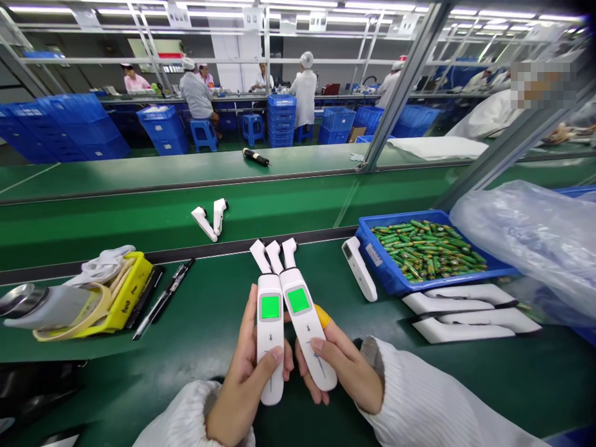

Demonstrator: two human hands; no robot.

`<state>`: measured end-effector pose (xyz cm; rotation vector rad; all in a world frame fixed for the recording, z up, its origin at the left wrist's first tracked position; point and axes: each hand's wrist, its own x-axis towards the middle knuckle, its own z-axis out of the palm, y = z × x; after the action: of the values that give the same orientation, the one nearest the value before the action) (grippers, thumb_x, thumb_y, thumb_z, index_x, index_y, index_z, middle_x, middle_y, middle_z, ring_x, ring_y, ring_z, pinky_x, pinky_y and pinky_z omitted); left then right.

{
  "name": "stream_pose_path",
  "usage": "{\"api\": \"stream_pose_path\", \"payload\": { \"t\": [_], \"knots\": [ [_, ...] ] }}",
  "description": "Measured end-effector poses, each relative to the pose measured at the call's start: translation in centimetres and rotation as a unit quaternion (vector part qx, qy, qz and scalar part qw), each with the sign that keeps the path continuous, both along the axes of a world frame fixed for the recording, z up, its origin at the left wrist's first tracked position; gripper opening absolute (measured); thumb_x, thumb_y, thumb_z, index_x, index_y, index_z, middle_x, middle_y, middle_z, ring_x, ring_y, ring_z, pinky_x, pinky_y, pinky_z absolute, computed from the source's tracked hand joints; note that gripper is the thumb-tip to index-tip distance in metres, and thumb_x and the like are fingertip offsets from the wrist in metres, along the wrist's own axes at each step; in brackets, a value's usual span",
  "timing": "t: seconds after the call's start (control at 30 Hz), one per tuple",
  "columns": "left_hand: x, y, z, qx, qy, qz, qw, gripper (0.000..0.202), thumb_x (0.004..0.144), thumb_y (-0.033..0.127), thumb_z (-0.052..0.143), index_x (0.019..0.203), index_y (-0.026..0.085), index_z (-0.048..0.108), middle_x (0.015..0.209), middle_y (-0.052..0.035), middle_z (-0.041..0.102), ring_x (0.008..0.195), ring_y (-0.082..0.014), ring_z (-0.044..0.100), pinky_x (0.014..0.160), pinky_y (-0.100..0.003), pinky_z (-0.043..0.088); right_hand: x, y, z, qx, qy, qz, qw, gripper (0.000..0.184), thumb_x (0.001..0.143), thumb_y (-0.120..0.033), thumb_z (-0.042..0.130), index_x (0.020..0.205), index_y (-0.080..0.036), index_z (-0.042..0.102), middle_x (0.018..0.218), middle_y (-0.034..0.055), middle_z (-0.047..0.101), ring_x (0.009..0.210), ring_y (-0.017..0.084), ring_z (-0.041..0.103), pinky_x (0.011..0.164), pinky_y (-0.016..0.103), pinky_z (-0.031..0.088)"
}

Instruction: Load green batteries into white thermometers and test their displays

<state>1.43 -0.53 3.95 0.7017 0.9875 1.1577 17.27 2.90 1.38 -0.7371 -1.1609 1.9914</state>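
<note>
Two white infrared thermometers are held side by side over the green bench, their screens lit green. My left hand (pixel 246 369) is closed around the left thermometer (pixel 270 338), its thumb on the lower body. Wrapped round the right thermometer (pixel 305 329) is my right hand (pixel 342 360), thumb pressed near its middle; a yellow cover shows on one finger. Just beyond the two held tops lie several more white thermometers (pixel 274 256), partly hidden. Another thermometer (pixel 359 268) rests beside the blue battery bin, its screen dark.
A blue bin (pixel 395 282) of green batteries (pixel 428 248) stands right, with stacked thermometers (pixel 465 313) before it and a plastic bag (pixel 526 230) beside it. Two thermometers (pixel 209 220) lie on the green strip. Left are a yellow tray (pixel 135 288) and pens (pixel 165 298). A black screwdriver (pixel 256 157) lies farther back.
</note>
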Motion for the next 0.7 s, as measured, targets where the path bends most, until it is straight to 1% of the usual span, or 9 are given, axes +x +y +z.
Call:
{"api": "stream_pose_path", "payload": {
  "t": [0.1, 0.2, 0.33, 0.43, 0.53, 0.6, 0.7],
  "knots": [
    [0.0, 0.0, 0.1, 0.004, -0.002, -0.008, 1.0, 0.081, 0.089, 0.035, 0.054, 0.146, 0.04, -0.003, 0.071, 0.0022, 0.055, 0.064, -0.0133, 0.049, 0.065, -0.026, 0.044, -0.1, 0.1, 0.0, 0.009, -0.004, -0.001, 1.0, 0.043, 0.092, -0.039, 0.047, 0.129, -0.021, 0.035, 0.07, -0.0025, 0.057, 0.041, 0.007, 0.053, 0.034, 0.014, 0.039],
    [-0.1, -0.1, 0.0, 0.005, -0.001, -0.021, 1.0, 0.077, 0.091, 0.035, 0.052, 0.145, 0.043, -0.002, 0.072, 0.0021, 0.056, 0.065, -0.0136, 0.05, 0.067, -0.027, 0.044, -0.1, 0.2, 0.1, 0.018, -0.005, 0.001, 1.0, 0.042, 0.091, -0.039, 0.049, 0.127, -0.021, 0.036, 0.068, -0.0033, 0.056, 0.039, 0.007, 0.052, 0.034, 0.014, 0.038],
    [-0.2, -0.2, -0.4, 0.017, -0.023, -0.031, 0.999, 0.078, 0.09, 0.04, 0.051, 0.146, 0.04, -0.003, 0.082, -0.0007, 0.06, 0.07, -0.0162, 0.052, 0.075, -0.033, 0.046, -0.1, 0.1, 0.1, 0.003, -0.027, -0.015, 1.0, 0.04, 0.089, -0.043, 0.051, 0.12, -0.02, 0.039, 0.068, -0.0031, 0.056, 0.038, 0.007, 0.051, 0.032, 0.014, 0.036],
    [-0.2, -0.3, -0.8, 0.012, 0.005, -0.025, 1.0, 0.079, 0.089, 0.041, 0.051, 0.147, 0.036, -0.002, 0.085, -0.003, 0.061, 0.07, -0.0178, 0.054, 0.075, -0.034, 0.047, -0.1, 0.0, 0.0, -0.002, -0.035, -0.026, 0.999, 0.039, 0.089, -0.045, 0.05, 0.117, -0.02, 0.038, 0.065, -0.004, 0.056, 0.036, 0.006, 0.049, 0.031, 0.013, 0.033],
    [-0.1, -0.4, -1.1, 0.015, 0.03, -0.009, 0.999, 0.079, 0.088, 0.039, 0.053, 0.148, 0.033, 0.001, 0.089, -0.0052, 0.062, 0.07, -0.0182, 0.055, 0.075, -0.035, 0.048, -0.1, -0.1, -0.1, 0.002, -0.034, -0.026, 0.999, 0.039, 0.089, -0.046, 0.049, 0.115, -0.02, 0.038, 0.067, -0.0036, 0.057, 0.035, 0.006, 0.049, 0.03, 0.013, 0.032],
    [-0.1, -0.4, -1.1, 0.016, 0.029, -0.006, 0.999, 0.079, 0.088, 0.04, 0.053, 0.148, 0.034, 0.002, 0.09, -0.0055, 0.062, 0.071, -0.0185, 0.055, 0.075, -0.036, 0.049, -0.2, -0.1, -0.2, 0.001, -0.036, -0.03, 0.999, 0.04, 0.088, -0.047, 0.05, 0.116, -0.02, 0.038, 0.069, -0.0031, 0.057, 0.036, 0.005, 0.049, 0.03, 0.013, 0.032],
    [-0.2, -0.3, -1.0, 0.018, 0.0, -0.029, 0.999, 0.079, 0.089, 0.041, 0.05, 0.147, 0.036, -0.003, 0.085, -0.0037, 0.061, 0.072, -0.0189, 0.055, 0.075, -0.038, 0.049, -0.1, -0.1, -0.3, 0.001, -0.038, -0.031, 0.999, 0.042, 0.088, -0.048, 0.051, 0.117, -0.02, 0.037, 0.069, -0.003, 0.057, 0.036, 0.006, 0.05, 0.031, 0.013, 0.033]
  ]
}}
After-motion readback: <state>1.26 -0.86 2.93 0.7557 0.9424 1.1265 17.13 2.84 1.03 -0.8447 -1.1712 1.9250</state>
